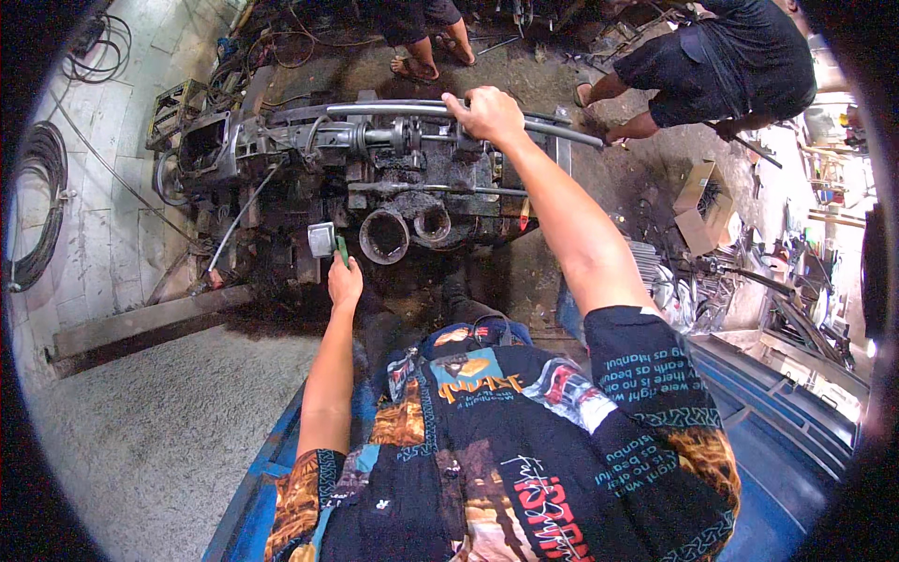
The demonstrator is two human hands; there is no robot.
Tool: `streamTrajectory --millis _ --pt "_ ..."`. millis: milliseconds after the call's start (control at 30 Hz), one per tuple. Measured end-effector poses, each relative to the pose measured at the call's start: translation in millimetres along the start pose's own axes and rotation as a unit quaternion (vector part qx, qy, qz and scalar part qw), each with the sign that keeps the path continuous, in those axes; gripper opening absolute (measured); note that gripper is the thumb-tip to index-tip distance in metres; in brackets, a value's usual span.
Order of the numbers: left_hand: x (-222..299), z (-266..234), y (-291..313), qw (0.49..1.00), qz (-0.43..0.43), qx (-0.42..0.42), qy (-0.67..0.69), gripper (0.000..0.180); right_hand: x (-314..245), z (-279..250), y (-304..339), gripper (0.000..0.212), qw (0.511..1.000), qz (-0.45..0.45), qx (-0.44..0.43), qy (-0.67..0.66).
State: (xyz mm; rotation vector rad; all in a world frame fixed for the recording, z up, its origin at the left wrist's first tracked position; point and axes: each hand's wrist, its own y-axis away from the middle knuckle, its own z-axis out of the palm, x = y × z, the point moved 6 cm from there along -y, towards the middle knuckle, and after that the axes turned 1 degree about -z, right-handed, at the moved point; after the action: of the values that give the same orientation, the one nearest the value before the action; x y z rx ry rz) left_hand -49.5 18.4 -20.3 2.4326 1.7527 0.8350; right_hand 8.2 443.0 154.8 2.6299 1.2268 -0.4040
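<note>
Where the right hand point(490, 114) grips, a metal rod point(393, 110) gleams.

Bar point(403, 110): smooth gry metal, semi-gloss. Machine point(351, 139): dk metal, rough, greasy-looking, w/ shinier spots. Round containers point(384, 236): dull, grimy metal. Tool head point(321, 240): pale, smooth, metal-looking; grn handle point(342, 249) looks plastic. Shirt point(487, 412): matt printed cloth. Box point(696, 225): matt brn cardboard. Floor, lower L point(206, 421): rough, gritty, matt. Blue panel point(768, 487): painted, slight sheen.
</note>
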Motion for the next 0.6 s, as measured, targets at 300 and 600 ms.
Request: streamTrajectory --millis 300,600 --pt "-3 8 -1 0.998 -0.042 -0.031 -0.018 0.052 -4 -3 -1 0.069 1.0 -0.002 -0.008 0.012" --pt "-10 14 -1 0.999 -0.039 -0.025 -0.005 0.051 1 2 -2 0.066 1.0 -0.007 0.018 -0.006"
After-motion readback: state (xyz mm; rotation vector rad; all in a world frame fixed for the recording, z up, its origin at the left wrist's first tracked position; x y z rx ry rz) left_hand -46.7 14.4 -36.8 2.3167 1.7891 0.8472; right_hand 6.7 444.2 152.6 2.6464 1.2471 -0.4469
